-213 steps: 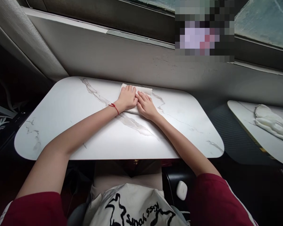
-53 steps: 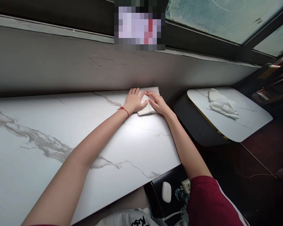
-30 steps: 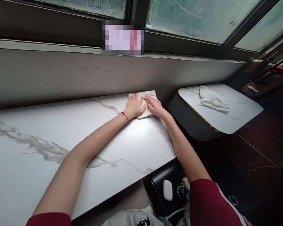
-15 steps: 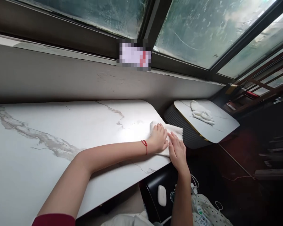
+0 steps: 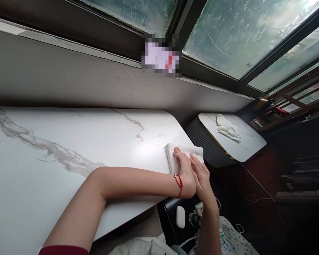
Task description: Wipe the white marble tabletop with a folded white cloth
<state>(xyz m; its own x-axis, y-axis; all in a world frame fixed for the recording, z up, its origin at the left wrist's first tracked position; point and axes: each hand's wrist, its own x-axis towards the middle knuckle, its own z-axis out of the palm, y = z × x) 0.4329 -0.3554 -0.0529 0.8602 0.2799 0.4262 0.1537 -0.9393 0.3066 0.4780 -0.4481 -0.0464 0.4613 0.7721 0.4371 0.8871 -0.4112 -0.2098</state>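
A folded white cloth (image 5: pixel 190 148) lies flat near the right end of the white marble-patterned table (image 5: pixel 127 141), reaching its edge. My left hand (image 5: pixel 185 168), with a red cord bracelet at the wrist, rests on the cloth with fingers stretched out and wrist bent. Close against it, my right hand (image 5: pixel 202 179) also lies on the cloth, fingers extended, at the table's right edge. The palms and the cloth beneath them are hidden from view.
A smaller marble-topped table (image 5: pixel 244 147) stands to the right, bearing a crumpled white cloth (image 5: pixel 228 129). Below the edge, a black surface (image 5: pixel 167 216) holds a white rounded case (image 5: pixel 180 217) and a bottle (image 5: pixel 194 220). Wall and windows (image 5: pixel 223 39) line the back.
The left hand has turned, its fingers now pointing away and stretched out on the cloth, with the wrist nearer the front edge. Hands and cloth have shifted slightly toward me. The view has tilted a little.
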